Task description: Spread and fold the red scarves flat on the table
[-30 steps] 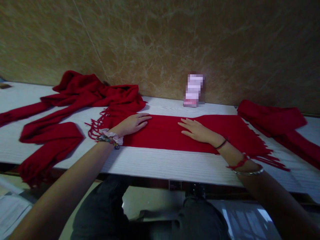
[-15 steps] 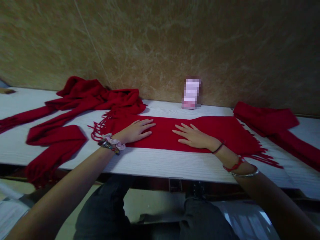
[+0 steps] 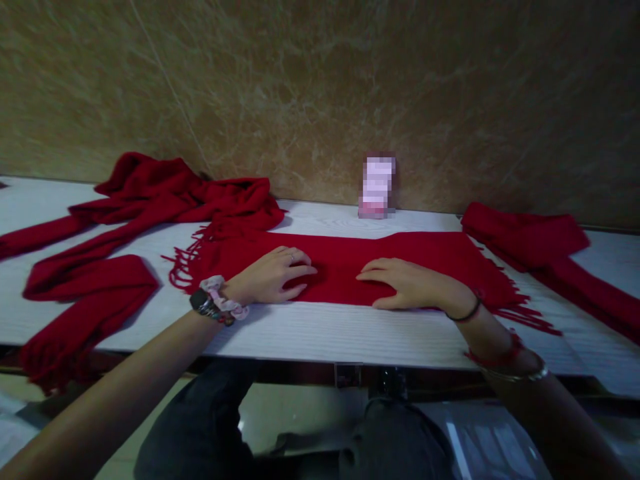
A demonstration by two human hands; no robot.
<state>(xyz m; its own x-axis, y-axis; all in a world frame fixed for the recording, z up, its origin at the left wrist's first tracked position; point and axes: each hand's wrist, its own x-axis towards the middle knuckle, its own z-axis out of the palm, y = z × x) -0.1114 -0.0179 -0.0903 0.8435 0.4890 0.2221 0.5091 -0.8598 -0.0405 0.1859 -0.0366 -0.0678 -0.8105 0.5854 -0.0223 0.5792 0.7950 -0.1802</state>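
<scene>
A red fringed scarf [image 3: 340,267] lies spread flat on the white table in front of me, its tassels at both ends. My left hand [image 3: 277,275] rests on its left half, fingers bent and a little apart, with a ring on one finger. On the right half lies my right hand [image 3: 413,283], its fingers arched and the thumb near the scarf's front edge. Both palms face down on the cloth and neither hand grips it. A heap of red scarves [image 3: 175,193] touches or overlaps the flat scarf's left end.
Another folded red scarf [image 3: 525,240] lies at the right. A pixelated pink and white object [image 3: 377,187] leans against the brown marbled wall [image 3: 310,87]. The white wood-grain table [image 3: 320,333] ends just before my knees. One scarf end [image 3: 55,360] hangs over its front edge at the left.
My flat, outstretched fingers have bent, and both hands have come nearer the scarf's front edge. The right wrist has shifted right. The view has moved slightly.
</scene>
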